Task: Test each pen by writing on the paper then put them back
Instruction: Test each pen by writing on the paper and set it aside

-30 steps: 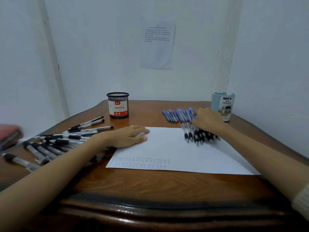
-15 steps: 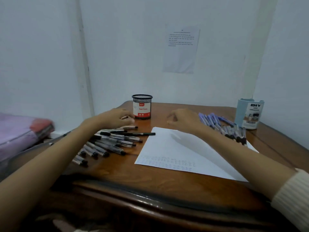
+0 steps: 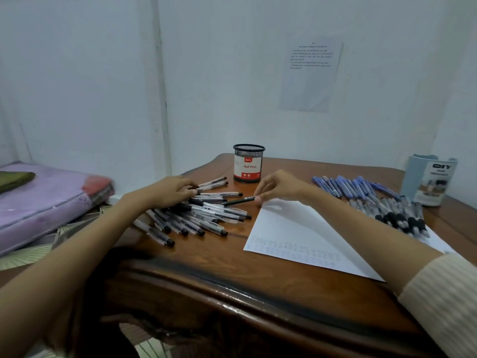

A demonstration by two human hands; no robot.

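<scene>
A person is sitting at a dark wooden desk point(image 3: 206, 257) with a curved, carved front edge, both bare forearms reaching forward. The left hand point(image 3: 170, 191) is resting palm down on a loose pile of clear pens with black caps point(image 3: 196, 218), its fingers spread flat over the far part of the pile and gripping nothing that can be made out. The right hand point(image 3: 280, 186) is hovering just past the near-left corner of the paper point(image 3: 296, 228), its fingers pinching the end of a dark pen point(image 3: 238, 201) that is lying almost level, pointing left toward the pile. The white sheet is lying at an angle, with faint rows of writing along its near edge. Open wood is showing between the pile and the paper, and along the front of the desk. A black mesh pen cup point(image 3: 248, 163) labelled "Ball Pens" is standing behind the hands. A row of blue pens point(image 3: 346, 186) and a row of black-grip pens point(image 3: 397, 215) are lying on the right, the latter overlapping the paper's far edge, beside a pale blue organiser point(image 3: 429, 179) near the right edge. White walls are closing in the corner, a printed notice point(image 3: 309, 73) on one. A purple mattress point(image 3: 44, 202) is lying on the left.
</scene>
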